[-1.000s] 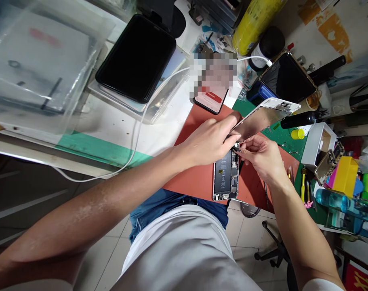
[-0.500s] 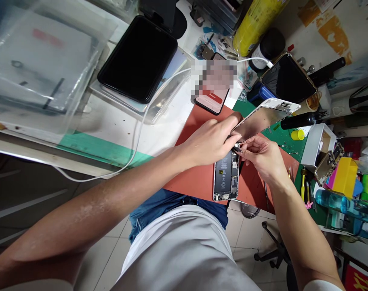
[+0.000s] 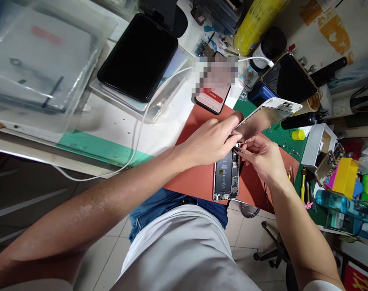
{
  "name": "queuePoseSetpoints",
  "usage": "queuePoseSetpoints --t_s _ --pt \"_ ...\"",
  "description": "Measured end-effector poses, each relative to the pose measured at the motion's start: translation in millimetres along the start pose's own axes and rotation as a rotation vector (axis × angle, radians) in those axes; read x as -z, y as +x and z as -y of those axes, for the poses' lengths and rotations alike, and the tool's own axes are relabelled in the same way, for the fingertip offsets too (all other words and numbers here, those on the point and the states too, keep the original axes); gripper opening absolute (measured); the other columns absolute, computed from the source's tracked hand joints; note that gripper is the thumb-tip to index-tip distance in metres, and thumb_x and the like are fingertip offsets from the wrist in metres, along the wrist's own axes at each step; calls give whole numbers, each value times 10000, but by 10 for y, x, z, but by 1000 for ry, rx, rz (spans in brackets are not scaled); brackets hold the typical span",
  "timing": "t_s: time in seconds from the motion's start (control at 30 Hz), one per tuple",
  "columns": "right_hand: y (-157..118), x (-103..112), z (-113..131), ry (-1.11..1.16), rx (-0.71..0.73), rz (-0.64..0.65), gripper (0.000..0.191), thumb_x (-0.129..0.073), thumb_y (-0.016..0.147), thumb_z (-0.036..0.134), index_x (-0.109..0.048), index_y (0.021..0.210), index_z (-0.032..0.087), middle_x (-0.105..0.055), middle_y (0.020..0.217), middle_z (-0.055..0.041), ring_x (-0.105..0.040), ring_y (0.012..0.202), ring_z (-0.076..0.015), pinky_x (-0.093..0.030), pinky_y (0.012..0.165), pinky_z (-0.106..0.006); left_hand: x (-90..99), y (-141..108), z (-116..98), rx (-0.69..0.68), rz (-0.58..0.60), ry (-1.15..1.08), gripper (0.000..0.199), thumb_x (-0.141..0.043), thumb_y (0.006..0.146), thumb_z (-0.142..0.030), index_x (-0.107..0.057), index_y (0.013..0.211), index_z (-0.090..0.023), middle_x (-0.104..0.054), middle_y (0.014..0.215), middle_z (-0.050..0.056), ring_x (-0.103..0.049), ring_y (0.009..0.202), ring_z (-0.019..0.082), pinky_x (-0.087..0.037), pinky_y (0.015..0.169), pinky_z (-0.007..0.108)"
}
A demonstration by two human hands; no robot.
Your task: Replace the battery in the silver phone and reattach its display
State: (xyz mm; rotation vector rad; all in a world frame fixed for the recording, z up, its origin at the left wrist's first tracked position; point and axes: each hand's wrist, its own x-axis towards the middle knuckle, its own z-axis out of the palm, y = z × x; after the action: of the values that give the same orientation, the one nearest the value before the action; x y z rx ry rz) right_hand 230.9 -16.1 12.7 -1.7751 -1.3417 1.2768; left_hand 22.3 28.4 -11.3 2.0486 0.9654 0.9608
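An opened phone body (image 3: 227, 178) lies on the red-brown mat (image 3: 188, 178), its battery and inner parts bare. Its screen panel (image 3: 270, 115) stands tilted up at the far end, white-edged with a metallic back. My left hand (image 3: 214, 139) is closed on the panel's lower edge, thumb low over the top of the phone body. At the body's upper right corner, my right hand (image 3: 261, 155) is pinched near a small dark part. Whether that part is between the right fingertips or only beside them is hard to make out.
A lit phone (image 3: 212, 99) lies beyond the mat. To the left, a large black phone (image 3: 138, 58) rests on a clear case. A white cable (image 3: 138, 139) crosses the desk. Screwdrivers (image 3: 303, 184), a white box (image 3: 318, 145) and a yellow can (image 3: 258, 24) stand around.
Almost nothing differs. The view has shifted very slightly, and both hands keep their hold at the top of the phone body.
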Motion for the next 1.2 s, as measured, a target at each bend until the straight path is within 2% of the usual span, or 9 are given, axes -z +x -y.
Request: queuePoseSetpoints --t_s 0.33,0.57,0.87,1.2 --pt "-31 20 -61 -11 13 -2 266 -887 747 278 -655 856 208 -676 766 16 -600 617 -117 -458 533 -250 4 15 -17 19 32 18 256 -552 986 -140 -371 853 -263 -454 604 -64 -538 544 176 -287 598 328" --pt "-15 8 -33 3 6 -5 322 -908 725 346 -644 844 206 -673 746 12 -587 606 -119 -465 521 -256 1 21 -24 13 50 51 152 -523 995 -126 -445 943 -246 -498 650 -48 -587 596 200 -295 610 336" --pt "-15 12 -14 -33 -22 -13 345 -917 720 385 -648 841 205 -670 743 9 -575 588 -118 -471 501 -259 6 22 -20 0 47 70 165 -522 994 -116 -444 928 -246 -495 666 -45 -555 583 189 -295 606 336" --pt "-3 26 14 35 -46 1 345 -939 680 355 -668 828 202 -660 718 17 -585 574 -120 -463 456 -233 -6 21 -2 1 14 60 176 -524 998 -125 -439 897 -242 -492 667 -46 -526 573 173 -328 637 333"
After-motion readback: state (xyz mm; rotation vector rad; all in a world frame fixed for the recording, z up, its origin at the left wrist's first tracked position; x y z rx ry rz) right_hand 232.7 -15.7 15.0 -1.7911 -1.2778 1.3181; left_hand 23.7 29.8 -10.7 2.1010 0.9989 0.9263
